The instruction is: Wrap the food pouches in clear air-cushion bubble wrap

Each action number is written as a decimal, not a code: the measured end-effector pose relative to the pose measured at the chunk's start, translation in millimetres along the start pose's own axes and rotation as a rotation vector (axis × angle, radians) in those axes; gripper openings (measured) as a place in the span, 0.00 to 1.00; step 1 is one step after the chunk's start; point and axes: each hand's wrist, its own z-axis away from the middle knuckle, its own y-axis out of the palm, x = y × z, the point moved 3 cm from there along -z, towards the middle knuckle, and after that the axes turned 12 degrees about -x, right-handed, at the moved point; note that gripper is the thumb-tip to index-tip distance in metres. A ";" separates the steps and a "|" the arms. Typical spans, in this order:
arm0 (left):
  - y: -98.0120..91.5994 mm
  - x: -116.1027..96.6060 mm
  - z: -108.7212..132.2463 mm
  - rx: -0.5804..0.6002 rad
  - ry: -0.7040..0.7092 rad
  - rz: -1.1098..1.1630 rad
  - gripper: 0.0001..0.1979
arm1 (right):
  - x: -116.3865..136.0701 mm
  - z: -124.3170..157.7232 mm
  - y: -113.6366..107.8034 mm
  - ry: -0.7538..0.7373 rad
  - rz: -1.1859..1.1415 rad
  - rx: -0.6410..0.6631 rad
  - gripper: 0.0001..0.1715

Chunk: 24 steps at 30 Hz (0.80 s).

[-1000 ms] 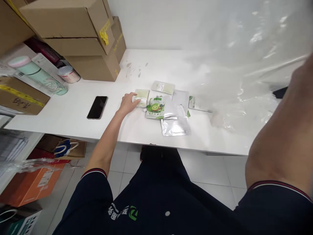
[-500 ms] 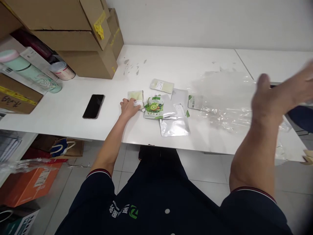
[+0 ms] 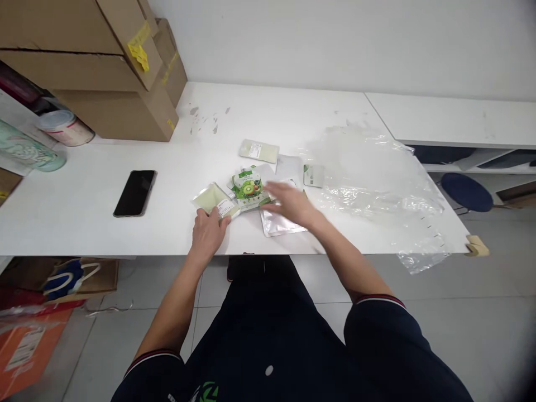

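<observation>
Gripped at its near edge by the left hand [image 3: 207, 233], a pale green sachet [image 3: 210, 195] is being held just beside the kiwi-printed pouch [image 3: 247, 188]. Over the pouch's right side the blurred right hand [image 3: 293, 204] is being held, thumb and fingers apart; contact cannot be told. A silver pouch [image 3: 273, 224] is being partly hidden there. Farther out, a clear bag [image 3: 364, 167] and black phone [image 3: 134, 193] are being carried by the bench [image 3: 84, 229].

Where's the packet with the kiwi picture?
In the head view, the kiwi packet is near the centre, just right of the pale green packet at the left hand.
</observation>
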 end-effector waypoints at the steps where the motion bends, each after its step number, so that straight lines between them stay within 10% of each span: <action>1: -0.1 -3.6 3.5 0.016 0.024 0.003 0.26 | -18.4 10.2 -22.5 0.119 0.081 -0.112 0.32; 5: -5.3 -12.0 9.7 0.022 0.129 -0.076 0.27 | -100.9 57.5 -74.6 0.564 0.397 -0.124 0.42; 8: -9.5 -7.5 4.3 0.022 0.202 -0.095 0.28 | -146.2 77.9 -79.3 0.805 0.462 0.047 0.23; 11: -7.1 5.4 -4.7 0.090 0.250 -0.034 0.40 | -149.6 65.5 -91.8 0.836 0.472 -0.204 0.25; 15: -0.2 18.7 -2.9 0.227 0.285 0.024 0.48 | -81.0 4.7 -98.7 0.597 0.335 -0.613 0.28; 21: -7.5 14.8 38.6 0.150 0.392 -0.070 0.49 | 97.7 -84.5 3.3 -0.193 0.011 -0.220 0.20; 24: -8.1 17.2 61.6 0.072 0.436 -0.102 0.42 | 145.0 -89.1 54.9 -0.336 -0.044 -0.126 0.14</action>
